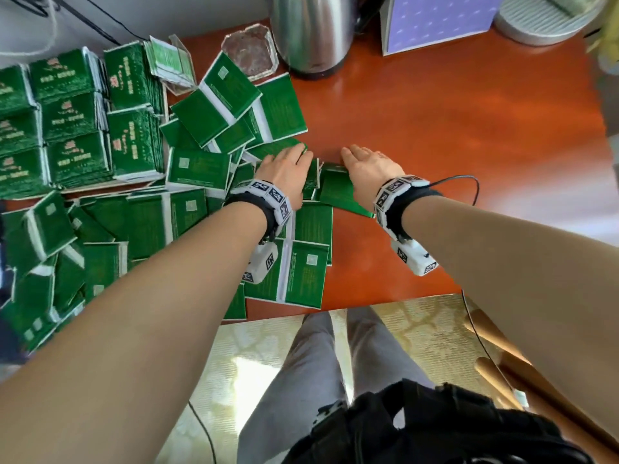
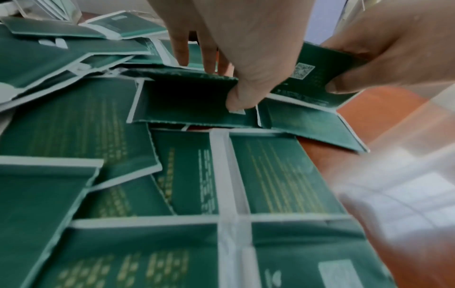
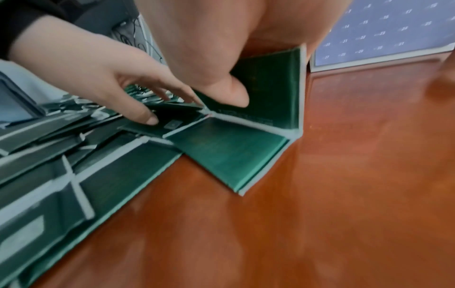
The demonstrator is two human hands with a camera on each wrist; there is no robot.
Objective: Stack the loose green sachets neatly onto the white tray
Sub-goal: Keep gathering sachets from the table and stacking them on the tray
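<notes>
Glossy reddish-brown wooden tabletop [image 1: 435, 128] carries loose green foil sachets [image 1: 187, 212] across frame left. Left hand [image 1: 284, 165] pinches one flat sachet [image 2: 187, 101]; right hand [image 1: 371, 165] grips an upright sachet [image 3: 270, 93].

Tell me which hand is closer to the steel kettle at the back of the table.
Right. The right hand lies below the kettle and a little to its right, gripping a green sachet. The left hand sits further left over the loose sachets.
</notes>
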